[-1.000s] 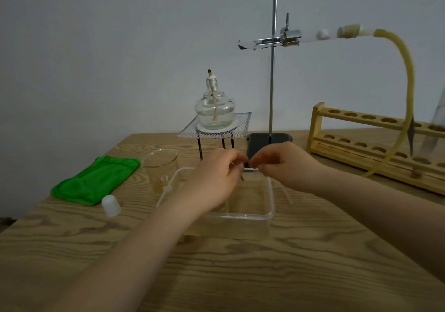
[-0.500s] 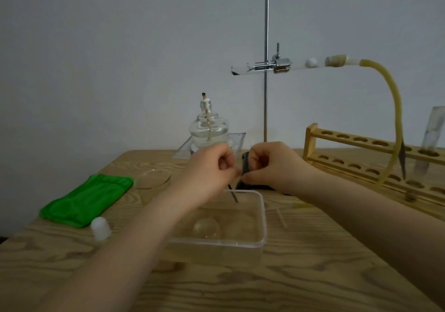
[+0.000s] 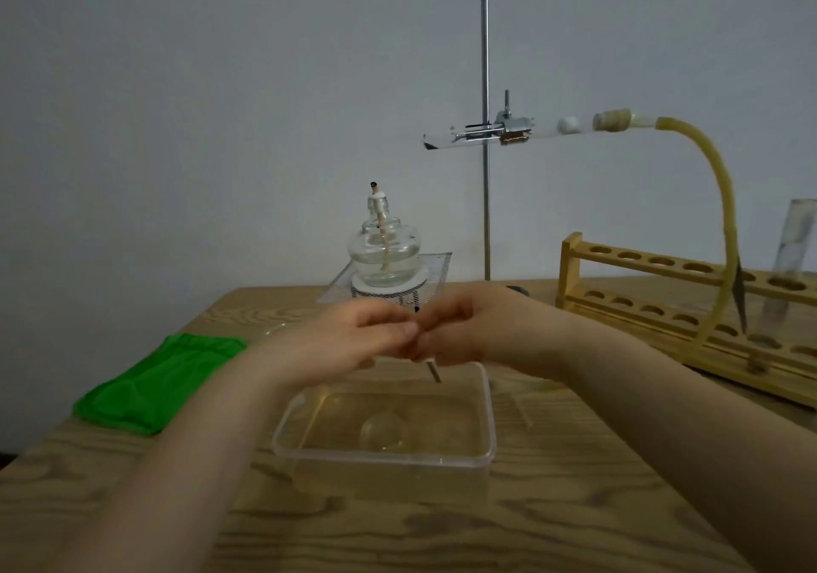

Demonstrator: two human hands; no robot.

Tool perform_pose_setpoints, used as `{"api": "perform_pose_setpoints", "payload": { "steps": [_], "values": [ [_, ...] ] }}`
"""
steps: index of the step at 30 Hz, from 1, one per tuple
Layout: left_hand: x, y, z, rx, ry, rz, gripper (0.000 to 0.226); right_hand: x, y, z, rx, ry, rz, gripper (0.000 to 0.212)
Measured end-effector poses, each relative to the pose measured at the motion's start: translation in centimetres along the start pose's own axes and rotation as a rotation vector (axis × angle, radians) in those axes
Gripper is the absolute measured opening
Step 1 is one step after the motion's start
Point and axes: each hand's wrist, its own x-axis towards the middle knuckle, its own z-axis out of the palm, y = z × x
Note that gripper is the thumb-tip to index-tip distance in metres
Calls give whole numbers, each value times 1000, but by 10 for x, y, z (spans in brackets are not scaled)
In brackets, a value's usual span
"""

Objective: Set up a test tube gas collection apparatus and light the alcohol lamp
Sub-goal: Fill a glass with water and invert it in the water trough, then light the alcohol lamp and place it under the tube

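Alcohol lamp [image 3: 383, 248]: uncapped, wick unlit, on wire gauze [image 3: 435, 269] at table's [image 3: 552, 524] far middle. Test tube [image 3: 548, 128]: clamped near-horizontal on stand rod [image 3: 485, 108], above and right of lamp; yellow hose [image 3: 725, 218] curving down toward wooden rack [image 3: 663, 302]. Left hand [image 3: 353, 340] and right hand [image 3: 464, 329]: together, fingertips touching, curled round thin stick [image 3: 433, 369] protruding downward; exact grip unclear. Hands above clear plastic tub [image 3: 384, 453], partly blocking gauze front. Green cloth [image 3: 161, 380] at left.

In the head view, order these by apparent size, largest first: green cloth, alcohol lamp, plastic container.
1. plastic container, though it is nearest the camera
2. green cloth
3. alcohol lamp, farthest back
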Motion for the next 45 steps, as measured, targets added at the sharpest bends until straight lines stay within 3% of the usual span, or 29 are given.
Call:
{"api": "perform_pose_setpoints", "payload": {
  "steps": [3,8,13,18,23,28,33,45],
  "values": [
    [2,-2,10,270,43,23,27,5,10,15,-346,-108,-1,27],
    [10,-7,14,190,158,43,20,16,19,22,-302,-15,8,24],
    [18,-12,14,192,101,70,20,19,32,21,-344,-46,-62,29],
    [24,-15,10,125,122,88,20,32,42,-4,-272,159,27,11],
    [32,-18,1,122,241,97,22,63,78,-34,-424,326,178,18],
    [40,-23,-5,95,302,88,19,95,120,-36,-691,245,313,32],
    [39,-25,-6,107,322,93,17,106,139,-28,-931,213,315,31],
    [42,-26,-2,95,302,86,17,98,136,-19,-1020,240,295,25]
  ]
}}
